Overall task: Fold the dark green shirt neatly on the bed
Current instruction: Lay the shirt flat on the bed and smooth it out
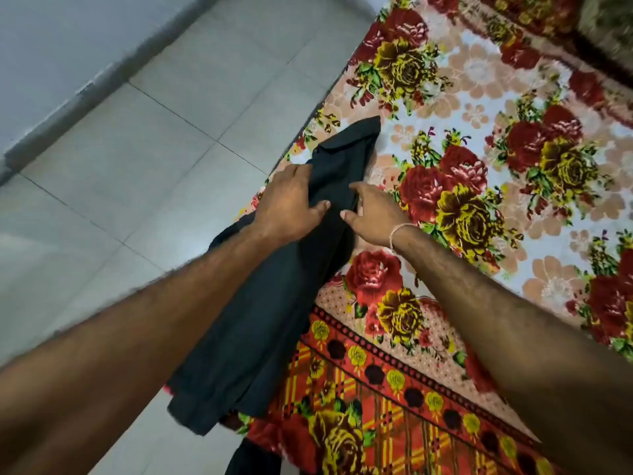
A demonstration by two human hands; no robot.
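Observation:
The dark green shirt (274,296) lies as a long narrow strip along the left edge of the bed (479,186), which is covered by a floral blanket. Its near end hangs a little over the corner of the bed. My left hand (291,204) lies on the shirt's upper part, fingers curled into the cloth. My right hand (370,214) rests on the shirt's right edge just beside it, fingers spread and relaxed. The far end of the shirt (356,145) lies flat beyond both hands.
Pale floor tiles (154,149) fill the left side, with a grey wall base (102,80) behind. Another dark piece of cloth (253,457) shows at the bottom edge below the bed. A dark patterned cover (609,22) lies at the top right.

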